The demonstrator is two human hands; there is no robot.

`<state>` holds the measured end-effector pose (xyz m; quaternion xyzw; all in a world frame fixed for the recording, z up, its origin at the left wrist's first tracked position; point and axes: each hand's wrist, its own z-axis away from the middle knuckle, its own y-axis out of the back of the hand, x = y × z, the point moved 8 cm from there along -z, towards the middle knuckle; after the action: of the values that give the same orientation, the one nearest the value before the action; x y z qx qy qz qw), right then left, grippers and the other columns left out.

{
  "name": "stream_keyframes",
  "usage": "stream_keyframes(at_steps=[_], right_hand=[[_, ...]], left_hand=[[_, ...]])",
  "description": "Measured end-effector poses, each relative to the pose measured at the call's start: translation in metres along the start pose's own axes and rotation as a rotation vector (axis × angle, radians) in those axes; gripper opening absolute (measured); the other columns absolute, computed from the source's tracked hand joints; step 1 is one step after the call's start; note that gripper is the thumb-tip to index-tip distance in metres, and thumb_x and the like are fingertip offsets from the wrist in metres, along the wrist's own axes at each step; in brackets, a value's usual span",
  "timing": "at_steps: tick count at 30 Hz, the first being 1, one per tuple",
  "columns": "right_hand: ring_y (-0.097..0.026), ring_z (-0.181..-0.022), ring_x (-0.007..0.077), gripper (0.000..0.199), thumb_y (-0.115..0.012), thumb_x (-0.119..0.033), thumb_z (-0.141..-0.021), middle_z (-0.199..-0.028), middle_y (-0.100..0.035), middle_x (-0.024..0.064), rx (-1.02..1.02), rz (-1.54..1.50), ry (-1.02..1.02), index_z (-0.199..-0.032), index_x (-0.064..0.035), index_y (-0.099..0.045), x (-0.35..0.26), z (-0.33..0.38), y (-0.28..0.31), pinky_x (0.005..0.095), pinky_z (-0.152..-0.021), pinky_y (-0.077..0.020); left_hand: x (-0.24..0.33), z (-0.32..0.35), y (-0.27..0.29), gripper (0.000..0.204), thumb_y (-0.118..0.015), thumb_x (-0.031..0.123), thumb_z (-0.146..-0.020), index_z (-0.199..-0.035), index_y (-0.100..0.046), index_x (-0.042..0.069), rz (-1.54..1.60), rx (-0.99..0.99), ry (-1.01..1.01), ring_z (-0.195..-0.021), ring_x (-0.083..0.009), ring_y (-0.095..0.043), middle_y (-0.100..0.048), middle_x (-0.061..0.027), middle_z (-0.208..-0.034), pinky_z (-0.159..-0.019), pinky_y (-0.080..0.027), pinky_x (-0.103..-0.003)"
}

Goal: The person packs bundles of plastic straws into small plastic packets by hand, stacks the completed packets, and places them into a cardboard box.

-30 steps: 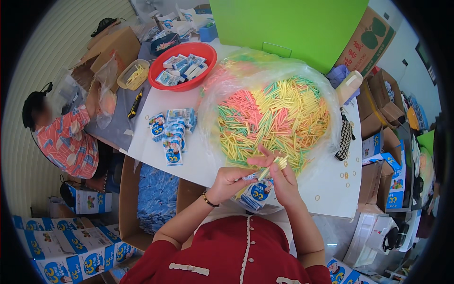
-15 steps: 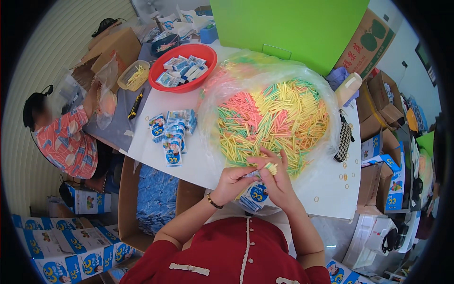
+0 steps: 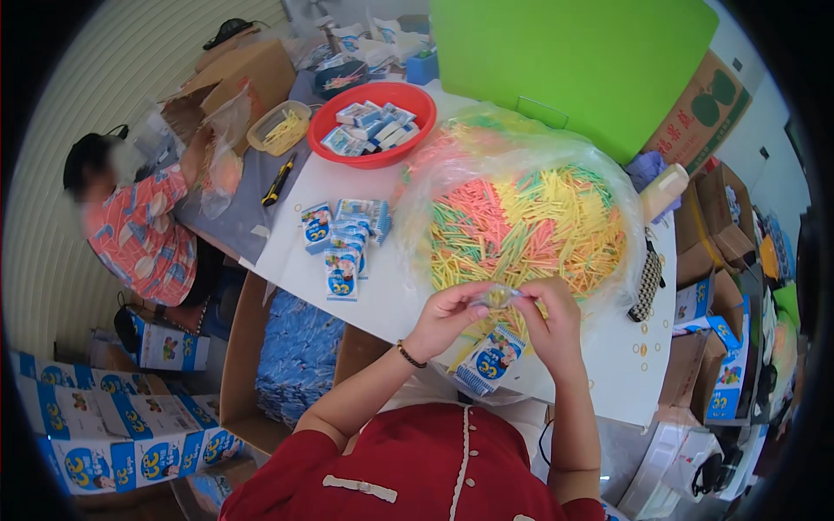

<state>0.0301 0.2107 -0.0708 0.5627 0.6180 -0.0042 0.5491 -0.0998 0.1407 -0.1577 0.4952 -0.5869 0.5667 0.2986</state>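
Left hand (image 3: 445, 317) and right hand (image 3: 552, 323) meet above the table (image 3: 382, 295) edge, fingers of both pinched on a small clear packet (image 3: 499, 297) held between them. A blue-and-white box (image 3: 489, 359) lies just below the hands. Beyond is the bag of coloured sticks (image 3: 521, 226), left of it a row of boxes (image 3: 340, 239), farther a red bowl (image 3: 373, 124).
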Motion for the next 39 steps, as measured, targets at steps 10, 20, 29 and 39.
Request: stream_keyframes(at_steps=[10, 20, 29, 39], right_hand=[[-0.060, -0.080, 0.0207, 0.018, -0.063, -0.003, -0.083, -0.092, -0.063, 0.0098, -0.030, -0.232, 0.015, -0.101, -0.0012, -0.059, -0.081, 0.011, -0.089, 0.0305, -0.074, -0.0473], [-0.058, -0.086, 0.0126, 0.020, -0.049, -0.010, -0.097, -0.105, -0.061, 0.0080, 0.169, -0.636, -0.256, -0.114, -0.0009, -0.054, 0.016, 0.042, -0.053, 0.0258, -0.080, -0.0458], [-0.056, -0.079, 0.0094, 0.015, -0.052, -0.012, -0.097, -0.096, -0.061, 0.0052, 0.300, -0.531, -0.492, -0.107, -0.0012, -0.056, 0.106, 0.114, 0.017, 0.0228, -0.073, -0.0457], [-0.054, -0.063, 0.0078, 0.014, -0.058, -0.015, -0.094, -0.075, -0.061, 0.0018, -0.406, -0.455, -0.566, -0.093, -0.0017, -0.062, 0.118, 0.128, -0.051, 0.0234, -0.058, -0.0440]], left_hand=[[0.062, 0.086, 0.109, 0.027, -0.058, -0.001, -0.091, -0.117, -0.053, 0.001, -0.206, 0.352, -0.091, -0.093, -0.0155, -0.063, -0.064, -0.0078, -0.102, -0.084, -0.050, -0.028], [0.029, 0.060, 0.280, 0.037, -0.061, 0.006, -0.090, -0.124, -0.048, 0.001, -0.421, 0.830, -0.301, -0.087, -0.0114, -0.055, -0.055, -0.0069, -0.103, -0.076, -0.047, -0.025], [0.045, 0.043, 0.157, 0.039, -0.070, 0.010, -0.082, -0.116, -0.052, 0.001, -1.360, 0.920, -0.550, -0.104, -0.0224, -0.050, -0.054, -0.0128, -0.110, -0.090, -0.039, -0.039], [-0.089, 0.010, -0.041, 0.022, -0.077, 0.021, -0.071, -0.081, -0.060, 0.011, -1.171, -0.144, 0.052, -0.086, -0.0256, -0.054, -0.059, -0.0063, -0.079, -0.081, -0.033, -0.041]])
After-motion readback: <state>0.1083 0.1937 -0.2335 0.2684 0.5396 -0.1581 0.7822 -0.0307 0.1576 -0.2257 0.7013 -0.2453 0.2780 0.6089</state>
